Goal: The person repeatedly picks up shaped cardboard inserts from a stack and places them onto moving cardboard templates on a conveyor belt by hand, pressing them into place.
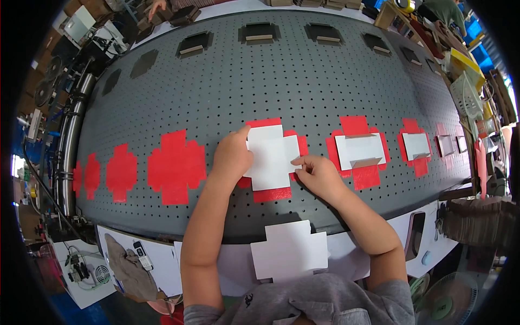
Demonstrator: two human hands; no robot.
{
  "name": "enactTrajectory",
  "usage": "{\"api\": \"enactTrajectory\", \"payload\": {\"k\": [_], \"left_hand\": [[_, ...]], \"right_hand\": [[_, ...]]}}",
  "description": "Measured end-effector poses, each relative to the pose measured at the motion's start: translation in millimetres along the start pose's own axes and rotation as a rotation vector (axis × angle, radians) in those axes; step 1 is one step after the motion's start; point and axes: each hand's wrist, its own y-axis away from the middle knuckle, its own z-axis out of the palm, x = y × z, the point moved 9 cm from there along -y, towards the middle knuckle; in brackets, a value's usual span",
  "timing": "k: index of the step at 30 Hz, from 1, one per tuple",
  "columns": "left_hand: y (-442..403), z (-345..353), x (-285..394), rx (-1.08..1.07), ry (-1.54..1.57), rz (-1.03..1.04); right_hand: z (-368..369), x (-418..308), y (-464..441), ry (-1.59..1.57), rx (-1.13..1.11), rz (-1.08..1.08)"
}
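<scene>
A white cross-shaped cardboard blank (271,160) lies over a red cross-shaped sheet (273,195), whose edges show around it. My left hand (234,154) grips the blank's left edge, its fingers partly hidden from above. On the opposite side, my right hand (320,176) pinches the right flap between thumb and finger. Nearer my body, a stack of similar white blanks (290,249) sits at the table's front edge. To the right, another red sheet (367,179) carries a white blank (360,150) with two sides folded up.
A perforated dark grey belt (216,92) bears bare red sheets (176,168) at left and dark blanks (259,32) along the far side. A metal roller (76,146) stands left. On the front ledge lie a phone (415,235) and a cloth (127,265). Across, another person's hand (157,6) shows.
</scene>
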Motion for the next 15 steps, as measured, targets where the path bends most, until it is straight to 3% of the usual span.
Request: {"api": "enactTrajectory", "payload": {"k": [15], "left_hand": [[-1.7, 9.9, -1.7, 0.007, -0.017, 0.100]], "right_hand": [[-1.6, 2.3, 4.5, 0.019, 0.094, 0.023]]}}
